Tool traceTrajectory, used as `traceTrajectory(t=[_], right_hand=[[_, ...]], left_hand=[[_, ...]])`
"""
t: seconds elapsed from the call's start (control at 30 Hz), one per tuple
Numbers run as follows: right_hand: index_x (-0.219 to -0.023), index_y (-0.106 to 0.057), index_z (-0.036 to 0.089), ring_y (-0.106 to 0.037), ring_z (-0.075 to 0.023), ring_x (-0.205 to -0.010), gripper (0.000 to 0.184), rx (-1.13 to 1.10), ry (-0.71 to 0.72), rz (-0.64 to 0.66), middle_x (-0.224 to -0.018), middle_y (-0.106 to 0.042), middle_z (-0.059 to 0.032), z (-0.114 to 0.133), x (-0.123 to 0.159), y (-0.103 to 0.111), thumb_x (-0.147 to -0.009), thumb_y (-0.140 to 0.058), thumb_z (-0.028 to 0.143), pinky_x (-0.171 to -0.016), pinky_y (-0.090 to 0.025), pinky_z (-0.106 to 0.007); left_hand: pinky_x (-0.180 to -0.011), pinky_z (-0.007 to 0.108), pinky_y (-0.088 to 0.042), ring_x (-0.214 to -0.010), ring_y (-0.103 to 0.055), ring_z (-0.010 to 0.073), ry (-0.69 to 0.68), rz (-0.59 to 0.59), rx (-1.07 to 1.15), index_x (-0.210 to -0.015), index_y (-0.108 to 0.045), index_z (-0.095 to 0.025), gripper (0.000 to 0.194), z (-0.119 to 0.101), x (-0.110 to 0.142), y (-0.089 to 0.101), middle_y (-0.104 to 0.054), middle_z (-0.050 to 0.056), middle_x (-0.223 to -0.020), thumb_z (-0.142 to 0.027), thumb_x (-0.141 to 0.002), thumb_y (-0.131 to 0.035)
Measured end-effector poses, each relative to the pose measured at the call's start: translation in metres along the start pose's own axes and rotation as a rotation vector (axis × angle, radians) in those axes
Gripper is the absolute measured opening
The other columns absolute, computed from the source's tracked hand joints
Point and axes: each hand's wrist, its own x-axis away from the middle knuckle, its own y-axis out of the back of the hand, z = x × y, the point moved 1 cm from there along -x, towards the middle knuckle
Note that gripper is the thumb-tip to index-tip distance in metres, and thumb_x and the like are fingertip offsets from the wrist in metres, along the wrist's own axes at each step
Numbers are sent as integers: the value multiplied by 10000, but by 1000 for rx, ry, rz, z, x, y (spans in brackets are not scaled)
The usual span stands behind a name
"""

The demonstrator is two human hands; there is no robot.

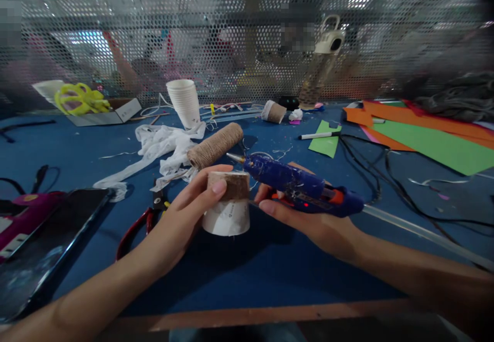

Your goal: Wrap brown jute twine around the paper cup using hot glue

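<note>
My left hand is closed around an upside-down white paper cup, whose upper part is wrapped in brown twine. In my right hand is a blue hot glue gun, its metal nozzle pointing left, just above the cup's top. A red light glows on the gun, and a long clear glue stick sticks out of its back end. Just behind the cup lies a spool of brown twine. Crumpled white cloth strips spread to the left of the spool.
Red-handled pliers, a phone and a magenta object lie on the left. Stacked paper cups, a yellow ribbon bundle and a bottle stand farther back. Coloured paper, a marker and black cables occupy the right.
</note>
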Motion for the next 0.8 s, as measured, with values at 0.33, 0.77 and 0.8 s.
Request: traceTrajectory(t=[0.33,0.77,0.8], right_hand=[[-832,-657,207,-620,-107,-775,112,-103,-151,1,-809,-631,39,4,-2,-1,-837,-740,283,-745,-534,-226],[-830,-645,213,-627,-124,-799,124,-66,-188,-4,-834,-646,29,6,0,-2,-830,-731,303,-746,-538,-242],[-832,-644,214,-626,-121,-796,125,-65,-188,-5,-832,-644,31,6,0,-2,-832,-729,305,-746,-538,-240]], left_hand=[[-841,232,-488,-1077,-648,204,-49,3,-8,-1141,-693,-320,331,2,0,3,-757,-34,-1119,-441,-835,-725],[-836,237,-511,-1066,-654,223,-65,1,-50,-1152,-701,-345,331,4,-1,5,-755,-26,-1131,-445,-836,-712],[-831,237,-514,-1064,-657,227,-63,1,-53,-1149,-703,-347,330,4,-1,5,-756,-26,-1132,-446,-834,-714]])
